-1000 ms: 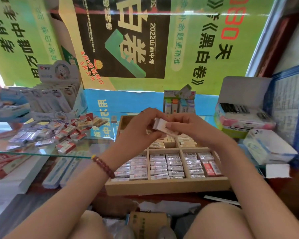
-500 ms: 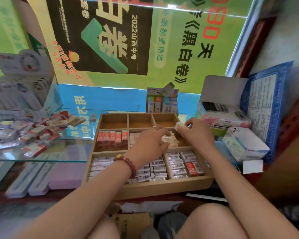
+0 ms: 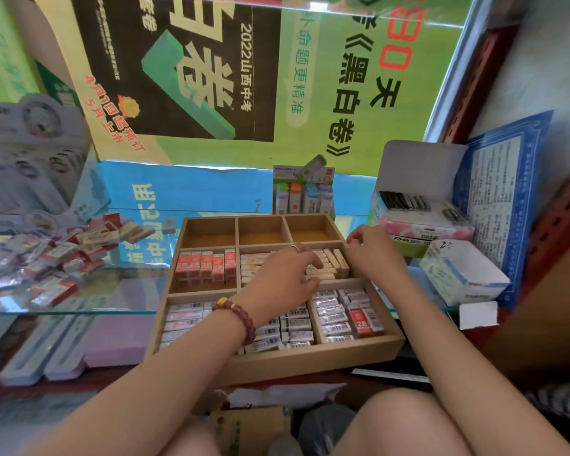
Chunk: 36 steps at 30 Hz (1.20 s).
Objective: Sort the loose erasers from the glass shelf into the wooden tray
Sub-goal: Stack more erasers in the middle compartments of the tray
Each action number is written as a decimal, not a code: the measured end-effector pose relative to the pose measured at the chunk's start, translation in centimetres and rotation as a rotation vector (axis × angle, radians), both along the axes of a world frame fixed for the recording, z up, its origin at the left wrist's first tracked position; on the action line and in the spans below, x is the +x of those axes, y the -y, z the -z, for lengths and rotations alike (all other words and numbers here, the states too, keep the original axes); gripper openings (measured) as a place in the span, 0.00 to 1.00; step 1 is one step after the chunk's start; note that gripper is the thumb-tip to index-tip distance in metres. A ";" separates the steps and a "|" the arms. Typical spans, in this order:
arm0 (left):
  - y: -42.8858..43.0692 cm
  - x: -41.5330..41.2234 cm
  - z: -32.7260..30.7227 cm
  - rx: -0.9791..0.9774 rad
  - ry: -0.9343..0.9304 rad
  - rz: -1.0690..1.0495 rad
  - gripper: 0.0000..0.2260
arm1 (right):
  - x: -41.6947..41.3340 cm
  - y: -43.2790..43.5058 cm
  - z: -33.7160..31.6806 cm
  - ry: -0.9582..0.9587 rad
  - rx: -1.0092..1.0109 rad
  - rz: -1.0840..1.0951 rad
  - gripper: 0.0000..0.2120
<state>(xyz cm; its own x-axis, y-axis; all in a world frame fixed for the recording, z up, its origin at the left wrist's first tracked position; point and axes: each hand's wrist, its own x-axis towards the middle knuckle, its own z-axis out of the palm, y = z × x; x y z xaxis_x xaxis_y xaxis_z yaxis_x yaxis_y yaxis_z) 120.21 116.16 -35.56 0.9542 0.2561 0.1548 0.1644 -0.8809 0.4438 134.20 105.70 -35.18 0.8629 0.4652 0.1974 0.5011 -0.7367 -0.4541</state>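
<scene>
L hand (image 3: 285, 274) & R hand (image 3: 374, 255) curl over cream erasers (image 3: 334, 263) in mid row of wooden tray (image 3: 310, 358), can't tell if either pinches one; loose erasers (image 3: 66, 255) lie well apart to the left on glass shelf (image 3: 112, 292).

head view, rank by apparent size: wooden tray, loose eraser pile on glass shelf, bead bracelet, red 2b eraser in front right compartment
1. wooden tray
2. loose eraser pile
3. bead bracelet, nearer the camera, so its lead is unsure
4. red 2B eraser
</scene>
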 end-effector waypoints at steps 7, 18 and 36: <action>0.1 -0.5 -0.5 0.004 -0.035 0.030 0.12 | -0.6 0.6 -0.9 -0.142 -0.286 -0.138 0.16; -0.9 -1.7 -0.4 0.016 -0.012 0.036 0.12 | -1.0 0.9 -0.5 -0.146 -0.205 -0.167 0.21; -5.2 -7.8 -0.6 -0.029 0.081 -0.066 0.08 | -2.6 0.1 -2.4 -0.062 0.057 -0.165 0.19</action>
